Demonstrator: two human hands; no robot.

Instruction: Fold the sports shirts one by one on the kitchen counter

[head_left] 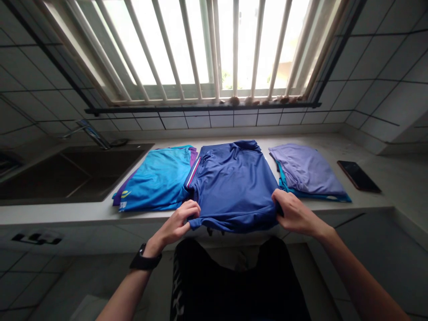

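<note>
A dark blue garment [237, 178] of smooth cloth lies on the countertop, with a red-and-white striped trim along its left edge. Its near edge hangs a little over the counter's front. My left hand [185, 218] pinches the near left corner, and a black watch is on that wrist. At the near right corner, my right hand [289, 209] grips the cloth with curled fingers. Left of the garment is a folded pile with a bright blue garment [158, 178] on top and purple cloth beneath. On its right, a folded lavender garment [307, 167] rests over teal cloth.
A dark sink [100, 174] with a metal faucet [95, 136] is at the left. A phone [358, 176] lies on the white countertop [371, 203] at the right. Behind stands a barred window [234, 53] with small objects along its sill.
</note>
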